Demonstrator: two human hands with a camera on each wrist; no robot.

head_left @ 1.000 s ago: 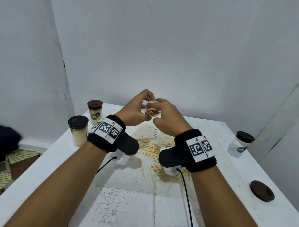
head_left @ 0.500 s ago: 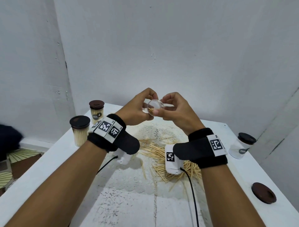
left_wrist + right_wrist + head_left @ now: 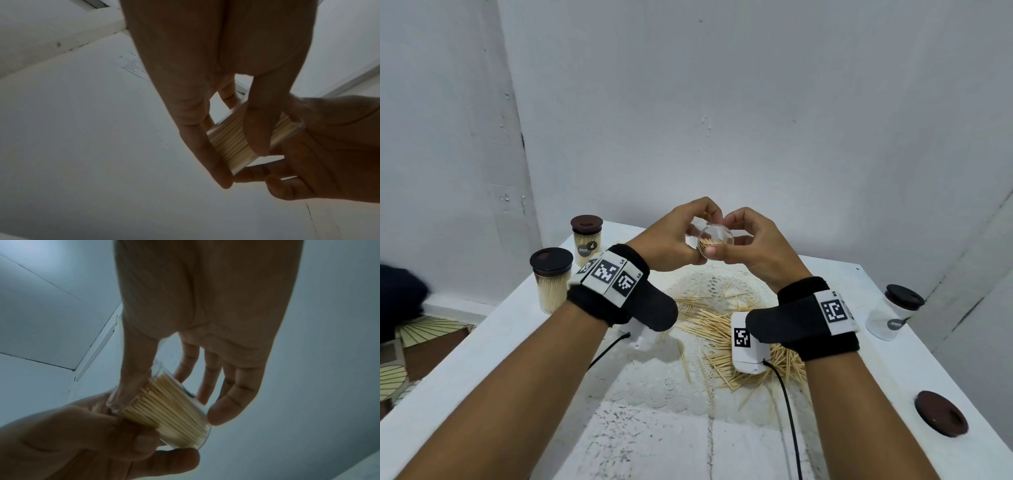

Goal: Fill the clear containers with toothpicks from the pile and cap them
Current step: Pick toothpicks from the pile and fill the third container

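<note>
1. Both hands are up above the tabletop point(image 3: 869, 363): my left hand point(image 3: 671, 240) and right hand point(image 3: 753, 250) each curl fingers round one clear container point(image 3: 715, 237), lying on its side, part full of toothpicks.
2. Loose toothpick pile point(image 3: 722, 329) sprawls on the tabletop below my wrists.
3. Two capped, filled containers point(image 3: 551, 291) stand far left.
4. One capped container point(image 3: 893, 315) stands far right, with a loose brown cap point(image 3: 941, 413) lying nearer me.

Glossy clear plastic container point(image 3: 715, 238), pale wooden toothpicks point(image 3: 717, 325), matt white table point(image 3: 873, 373).
</note>
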